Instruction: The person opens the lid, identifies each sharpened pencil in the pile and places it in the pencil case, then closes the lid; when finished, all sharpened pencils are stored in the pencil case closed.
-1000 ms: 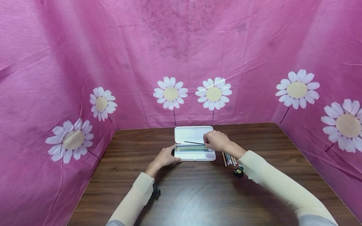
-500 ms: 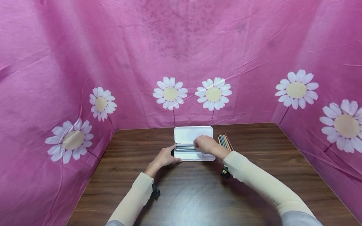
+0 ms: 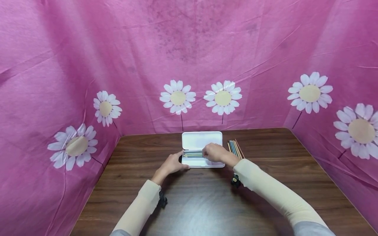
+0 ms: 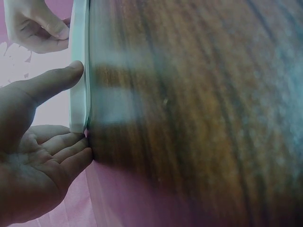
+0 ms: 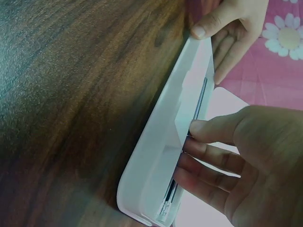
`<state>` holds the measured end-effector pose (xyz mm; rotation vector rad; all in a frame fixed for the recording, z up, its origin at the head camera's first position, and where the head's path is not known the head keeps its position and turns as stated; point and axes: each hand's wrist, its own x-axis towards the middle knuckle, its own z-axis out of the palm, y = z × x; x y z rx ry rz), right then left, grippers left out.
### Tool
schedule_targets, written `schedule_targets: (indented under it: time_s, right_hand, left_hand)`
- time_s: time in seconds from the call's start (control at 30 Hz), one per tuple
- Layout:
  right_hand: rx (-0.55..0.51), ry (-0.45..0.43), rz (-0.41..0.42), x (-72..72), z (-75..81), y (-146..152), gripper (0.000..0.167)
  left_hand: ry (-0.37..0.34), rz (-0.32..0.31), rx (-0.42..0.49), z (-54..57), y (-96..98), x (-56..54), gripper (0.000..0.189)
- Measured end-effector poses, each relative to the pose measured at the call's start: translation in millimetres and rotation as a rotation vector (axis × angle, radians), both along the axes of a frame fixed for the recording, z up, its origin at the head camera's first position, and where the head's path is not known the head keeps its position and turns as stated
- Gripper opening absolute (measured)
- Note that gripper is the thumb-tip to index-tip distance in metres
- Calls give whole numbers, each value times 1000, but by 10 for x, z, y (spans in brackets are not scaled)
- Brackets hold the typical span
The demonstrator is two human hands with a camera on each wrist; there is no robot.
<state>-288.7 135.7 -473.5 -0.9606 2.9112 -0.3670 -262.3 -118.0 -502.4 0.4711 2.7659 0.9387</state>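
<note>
The white case (image 3: 198,163) lies open on the wooden table (image 3: 200,203), just below the centre of the head view, its lid (image 3: 200,140) raised towards the top of the frame. The left hand (image 3: 172,163) holds the case's left end, thumb on the near edge and fingers at the far side, spread wide across it. The right hand (image 3: 215,152) has its thumb and fingers bent close together, tips down inside the case; they touch the laid pencils (image 3: 193,154), but whether they pinch one cannot be told.

The laid pencils run left to right, their right-hand stretch hidden under the right hand in the head view. Any print on them is too small to read. Loose pencils (image 3: 235,148) lie fanned right of the case, lower ends covered by the right wrist. In the right wrist view, the lid is washed out to plain white and cut by the frame. In the left wrist view, the case's long side runs out at the top edge, the right hand is cropped at upper left, and the table is blurred.
</note>
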Motion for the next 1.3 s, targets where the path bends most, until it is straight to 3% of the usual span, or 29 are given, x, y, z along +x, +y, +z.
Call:
schedule_targets:
  time_s: [0.4,0.67,1.0,1.3]
  right_hand:
    - [-21,-33,-1,11,41,42,13]
    - [-87,13,-17,-21,219,260,13]
    - [-110,6,-138,13,346,863,11]
    - [-89,17,-310,151,189,1395,11]
  left_hand:
    - [-9,0,7,18,1,16,92]
    - [-12,-1,3,29,-1,22,92]
    - [3,-6,-4,22,-5,34,92]
    - [-8,0,10,30,-7,43,92]
